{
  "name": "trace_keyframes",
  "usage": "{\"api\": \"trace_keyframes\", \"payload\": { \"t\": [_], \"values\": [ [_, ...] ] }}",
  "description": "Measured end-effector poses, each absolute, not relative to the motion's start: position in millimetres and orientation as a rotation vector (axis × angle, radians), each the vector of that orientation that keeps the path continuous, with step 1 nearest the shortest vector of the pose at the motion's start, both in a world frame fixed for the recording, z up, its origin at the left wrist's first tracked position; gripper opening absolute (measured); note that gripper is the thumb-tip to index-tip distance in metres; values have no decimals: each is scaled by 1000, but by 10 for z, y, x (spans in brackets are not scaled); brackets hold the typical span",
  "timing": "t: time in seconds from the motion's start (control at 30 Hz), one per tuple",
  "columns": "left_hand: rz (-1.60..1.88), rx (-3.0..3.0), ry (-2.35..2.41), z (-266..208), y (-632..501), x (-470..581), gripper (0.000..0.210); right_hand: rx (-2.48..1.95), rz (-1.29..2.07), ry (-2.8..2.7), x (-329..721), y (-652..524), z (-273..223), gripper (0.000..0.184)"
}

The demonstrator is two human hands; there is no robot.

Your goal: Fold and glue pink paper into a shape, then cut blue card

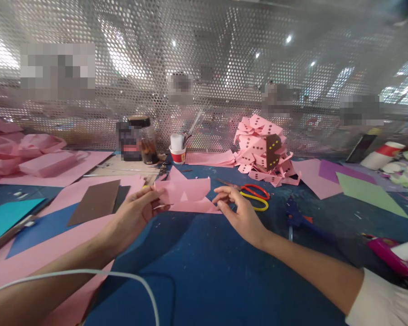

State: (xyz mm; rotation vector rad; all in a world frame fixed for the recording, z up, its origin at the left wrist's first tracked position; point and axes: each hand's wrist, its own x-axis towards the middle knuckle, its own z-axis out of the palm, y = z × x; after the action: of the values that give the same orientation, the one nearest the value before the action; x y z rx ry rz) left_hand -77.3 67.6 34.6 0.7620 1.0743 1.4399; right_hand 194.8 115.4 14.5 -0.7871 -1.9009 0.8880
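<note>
Above the blue tabletop, my left hand [141,203] pinches the left end of a pink paper strip [187,190], which has a small triangular mark or notch near its lower edge. More pink paper [193,206] lies on the table just below it. My right hand [236,208] hovers near the strip's right end with fingers apart and slightly bent; its fingertips are close to the lower paper's corner, and I cannot tell if they touch. Right behind this hand lie scissors [258,198] with red and yellow handles.
A heap of pink pieces with dark squares [255,142] stands at the back. A paper cup [177,155] and a dark-lidded jar [148,145] are left of it. A blue glue gun [301,217] lies right. A white cable [122,274] crosses my left forearm.
</note>
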Motion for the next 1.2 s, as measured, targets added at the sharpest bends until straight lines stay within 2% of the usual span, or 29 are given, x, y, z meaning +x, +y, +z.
{"api": "trace_keyframes", "payload": {
  "t": [0.37,0.6,0.67,0.77,0.97,1.2],
  "values": [
    [1476,833,1089,660,634,-846,22,-812,885,-1814,2010,1212,242,12],
    [1156,860,1167,575,304,-716,23,-806,813,-1884,2005,1226,275,11],
    [999,940,1158,523,189,-671,24,-789,748,-1994,1991,1232,242,13],
    [918,991,1175,450,101,-640,35,-784,576,-2207,1981,1253,163,17],
    [893,1071,1205,305,137,-658,41,-821,189,-2545,1995,1305,1,38],
    [884,1115,1212,218,136,-683,37,-779,-50,-2611,1974,1317,4,24]
  ]
}}
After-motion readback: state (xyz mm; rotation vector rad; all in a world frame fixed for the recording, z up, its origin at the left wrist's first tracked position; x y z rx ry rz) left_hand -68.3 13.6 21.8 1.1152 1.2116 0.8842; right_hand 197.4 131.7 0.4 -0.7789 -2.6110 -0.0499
